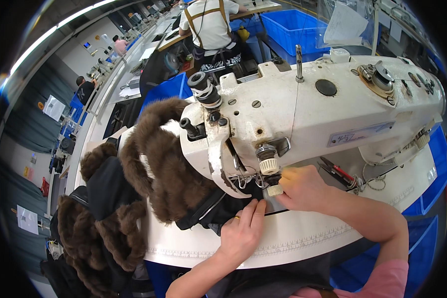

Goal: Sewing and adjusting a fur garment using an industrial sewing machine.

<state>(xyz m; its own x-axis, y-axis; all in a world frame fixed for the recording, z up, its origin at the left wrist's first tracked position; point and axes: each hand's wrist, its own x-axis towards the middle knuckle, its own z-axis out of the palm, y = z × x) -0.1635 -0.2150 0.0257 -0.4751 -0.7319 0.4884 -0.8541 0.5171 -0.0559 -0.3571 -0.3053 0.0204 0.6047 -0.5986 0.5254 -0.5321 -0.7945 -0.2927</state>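
A white industrial sewing machine [283, 104] stands in front of me. Under its head lies a black fabric piece [233, 208] with a silver zipper-like line, joined to brown fur [174, 174] heaped at the left. My left hand [243, 231] rests flat on the black fabric's near edge, fingers stretched toward the needle area, a ring on one finger. Just right of the presser area, beside the tension knobs [269, 166], is my right hand [303, 186]. Its fingers are curled together, the tips partly hidden; what they hold cannot be made out.
Behind my right hand, slim tools with red and dark handles [336, 171] lie on the machine bed near a tangled cord [375, 181]. More fur-trimmed black garments [104, 218] hang over the left edge. Blue bins [293, 30] stand behind; a co-worker [208, 25] sits beyond.
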